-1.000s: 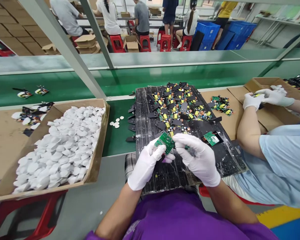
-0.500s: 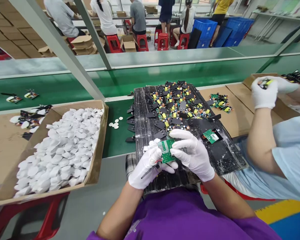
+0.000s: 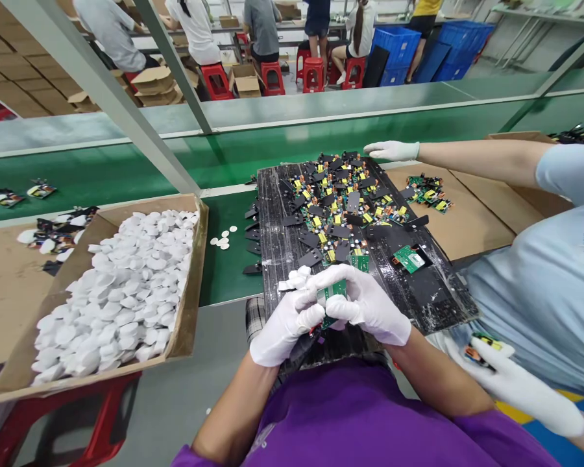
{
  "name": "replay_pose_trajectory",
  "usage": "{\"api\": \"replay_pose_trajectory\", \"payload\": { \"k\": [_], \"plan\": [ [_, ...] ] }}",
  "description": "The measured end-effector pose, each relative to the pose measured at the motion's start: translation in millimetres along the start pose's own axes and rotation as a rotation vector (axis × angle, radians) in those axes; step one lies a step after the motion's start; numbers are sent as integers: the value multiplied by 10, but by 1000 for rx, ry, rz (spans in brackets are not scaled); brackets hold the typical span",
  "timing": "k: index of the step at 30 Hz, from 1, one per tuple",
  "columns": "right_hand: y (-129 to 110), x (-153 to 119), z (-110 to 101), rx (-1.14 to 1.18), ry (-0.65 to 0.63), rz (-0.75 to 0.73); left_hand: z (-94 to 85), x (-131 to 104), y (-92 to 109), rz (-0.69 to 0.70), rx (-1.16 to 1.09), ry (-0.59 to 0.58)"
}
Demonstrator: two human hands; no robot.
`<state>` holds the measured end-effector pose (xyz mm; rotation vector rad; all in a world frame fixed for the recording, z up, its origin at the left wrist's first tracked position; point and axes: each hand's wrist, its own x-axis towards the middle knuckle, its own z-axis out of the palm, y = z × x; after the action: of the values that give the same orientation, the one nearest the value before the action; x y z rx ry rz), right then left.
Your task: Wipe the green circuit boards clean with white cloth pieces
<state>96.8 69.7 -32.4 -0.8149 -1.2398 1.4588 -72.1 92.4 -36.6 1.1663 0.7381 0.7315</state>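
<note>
Both of my hands wear white gloves and grip one green circuit board (image 3: 338, 289) in front of my chest. My left hand (image 3: 292, 318) has the board's left side between thumb and fingers, with dark and red wires hanging below. On the other side, my right hand (image 3: 365, 303) pinches the board, its fingers bent across the face. Just beyond lies a heap of circuit boards (image 3: 340, 207) with black plates and yellow parts, on a scratched black board (image 3: 282, 246). To the right, a single circuit board (image 3: 409, 259) rests green side up.
An open carton (image 3: 187, 305) full of white discs (image 3: 121, 279) stands at left. Several loose pale discs (image 3: 222, 238) lie on the green surface. At right, a co-worker's gloved hand (image 3: 394, 150) reaches across; the other gloved hand (image 3: 511, 376) holds a circuit board. A metal post (image 3: 107, 97) slants at upper left.
My right hand has moved left and closed further over the circuit board. The co-worker's hands have separated, one reaching toward the heap, the other lowered with a circuit board.
</note>
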Motion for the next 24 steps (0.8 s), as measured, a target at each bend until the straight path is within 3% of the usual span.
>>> {"api": "replay_pose_trajectory", "payload": {
  "k": [3,7,10,15,18,21,24],
  "plan": [
    [20,7,50,38,90,-73,-2,10,-12,37,89,-41],
    [14,13,71,90,119,-39,6,4,18,65,153,-20],
    [-17,19,81,14,96,-41,40,-21,67,15,111,-33],
    [3,1,108,-68,195,-98,84,-70,77,-86,-36,-17],
    [2,-24,36,-323,141,-215,63,-77,59,-79,-19,-37],
    [-38,-41,-99,-567,38,-457,36,-64,30,28,69,19],
    [-71,-66,-208,-608,-85,-535,47,-51,-23,2,46,-35]
  ]
}}
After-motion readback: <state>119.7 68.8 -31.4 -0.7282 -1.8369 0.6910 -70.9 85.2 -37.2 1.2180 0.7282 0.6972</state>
